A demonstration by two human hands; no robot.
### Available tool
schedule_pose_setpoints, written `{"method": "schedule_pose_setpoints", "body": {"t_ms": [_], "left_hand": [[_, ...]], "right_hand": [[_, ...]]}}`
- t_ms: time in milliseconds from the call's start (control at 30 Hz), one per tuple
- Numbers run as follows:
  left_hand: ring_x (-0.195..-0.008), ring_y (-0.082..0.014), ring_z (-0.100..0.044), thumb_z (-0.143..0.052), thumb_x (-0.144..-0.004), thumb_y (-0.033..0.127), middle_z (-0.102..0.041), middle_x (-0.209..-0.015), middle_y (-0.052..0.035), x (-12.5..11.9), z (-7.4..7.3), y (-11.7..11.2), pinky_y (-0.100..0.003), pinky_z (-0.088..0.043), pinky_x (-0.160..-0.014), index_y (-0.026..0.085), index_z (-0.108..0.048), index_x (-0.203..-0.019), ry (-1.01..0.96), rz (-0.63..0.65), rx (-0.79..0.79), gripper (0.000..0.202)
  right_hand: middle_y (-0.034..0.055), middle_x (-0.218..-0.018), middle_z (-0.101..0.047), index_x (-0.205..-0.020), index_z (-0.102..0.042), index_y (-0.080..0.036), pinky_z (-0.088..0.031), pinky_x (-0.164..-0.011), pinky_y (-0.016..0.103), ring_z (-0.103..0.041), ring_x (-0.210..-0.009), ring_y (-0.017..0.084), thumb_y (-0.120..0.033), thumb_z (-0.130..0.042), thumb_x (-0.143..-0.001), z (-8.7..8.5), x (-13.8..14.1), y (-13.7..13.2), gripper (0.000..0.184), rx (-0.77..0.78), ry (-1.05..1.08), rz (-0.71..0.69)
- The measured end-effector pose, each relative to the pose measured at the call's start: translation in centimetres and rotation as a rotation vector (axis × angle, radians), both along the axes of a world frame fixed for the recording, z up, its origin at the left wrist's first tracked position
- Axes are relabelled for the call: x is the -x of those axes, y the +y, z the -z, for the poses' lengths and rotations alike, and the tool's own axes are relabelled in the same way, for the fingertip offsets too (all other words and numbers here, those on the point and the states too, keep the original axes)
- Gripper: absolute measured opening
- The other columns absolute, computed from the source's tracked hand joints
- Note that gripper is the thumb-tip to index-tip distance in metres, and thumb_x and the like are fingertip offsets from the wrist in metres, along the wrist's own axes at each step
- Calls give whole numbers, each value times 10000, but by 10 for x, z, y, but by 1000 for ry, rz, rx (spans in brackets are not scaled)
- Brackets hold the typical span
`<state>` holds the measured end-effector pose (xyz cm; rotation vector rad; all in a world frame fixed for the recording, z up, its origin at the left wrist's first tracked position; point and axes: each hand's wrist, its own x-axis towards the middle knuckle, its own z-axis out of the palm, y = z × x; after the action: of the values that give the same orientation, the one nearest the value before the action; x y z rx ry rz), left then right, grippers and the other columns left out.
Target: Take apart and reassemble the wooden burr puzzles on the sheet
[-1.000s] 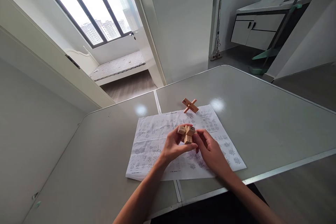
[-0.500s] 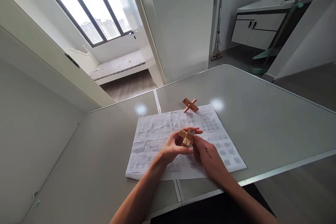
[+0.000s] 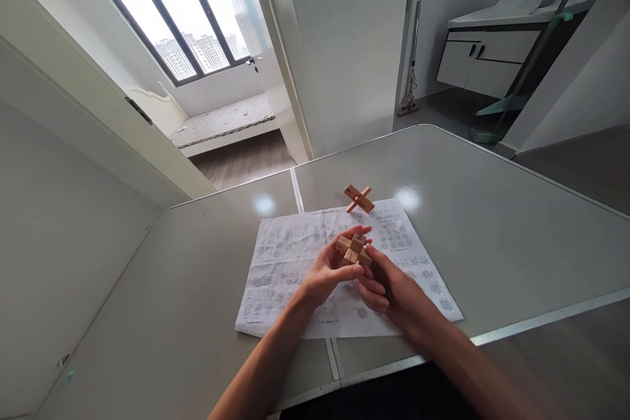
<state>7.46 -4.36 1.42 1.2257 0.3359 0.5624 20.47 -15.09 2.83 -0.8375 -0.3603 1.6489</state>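
Observation:
A wooden burr puzzle (image 3: 354, 250) of crossed, marked blocks is held between both hands, above the paper. My left hand (image 3: 331, 269) is closed round its left side, thumb below and fingers behind. On the right side, my right hand (image 3: 386, 279) grips the puzzle with thumb and fingers. Beneath them lies a creased instruction sheet (image 3: 275, 275) printed with many small diagrams. A second group of wooden pieces, joined in a cross (image 3: 359, 199), stands at the sheet's far edge, apart from my hands.
The sheet rests on a large grey table (image 3: 492, 223) with a metal edge and a seam. Past the table are a bed (image 3: 226, 121) under a window, a door (image 3: 344, 46), a mop (image 3: 411, 72) and a sink cabinet (image 3: 482, 59).
My right hand has turned and its fingers now show beneath the puzzle. The puzzle has tilted a little, with more of its right-hand block visible. The cross of pieces stays put.

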Motion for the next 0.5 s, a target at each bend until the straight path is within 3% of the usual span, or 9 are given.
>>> {"method": "schedule_pose_setpoints", "body": {"t_ms": [100,233,367,500], "left_hand": [[-1464,-387,-445,-876,-765,400,-451,-1621,-114,-2,3,3,-525,-347,-1208,288,-593,-1441,-93,-92,61,741],[-1454,-344,-470,-767,-873,391,-525,-1566,-104,-2,7,10,-511,-304,-1231,267,-652,-1365,-129,-300,154,520],[-1317,-316,-597,-756,-862,356,-663,-1393,-122,-1,10,13,-469,-384,-1167,205,-723,-1219,-127,-443,254,389],[-1046,-233,-683,-768,-816,311,-734,-1086,-94,-2,12,13,-371,-493,-989,163,-758,-1067,-112,-499,336,292]], "right_hand": [[-72,-569,-370,-709,-522,-200,-322,-458,208,-286,-464,70,-547,-675,-916,5,-13,8,432,5,15,63],[-68,-582,-400,-723,-561,-186,-348,-420,173,-331,-452,53,-474,-704,-905,11,-34,21,370,51,17,171],[-79,-575,-398,-726,-555,-182,-328,-358,141,-333,-432,38,-378,-759,-850,21,-51,36,309,68,122,204],[-82,-572,-401,-765,-547,-181,-308,-306,119,-348,-414,36,-322,-701,-896,29,-59,48,246,106,198,230]]}}
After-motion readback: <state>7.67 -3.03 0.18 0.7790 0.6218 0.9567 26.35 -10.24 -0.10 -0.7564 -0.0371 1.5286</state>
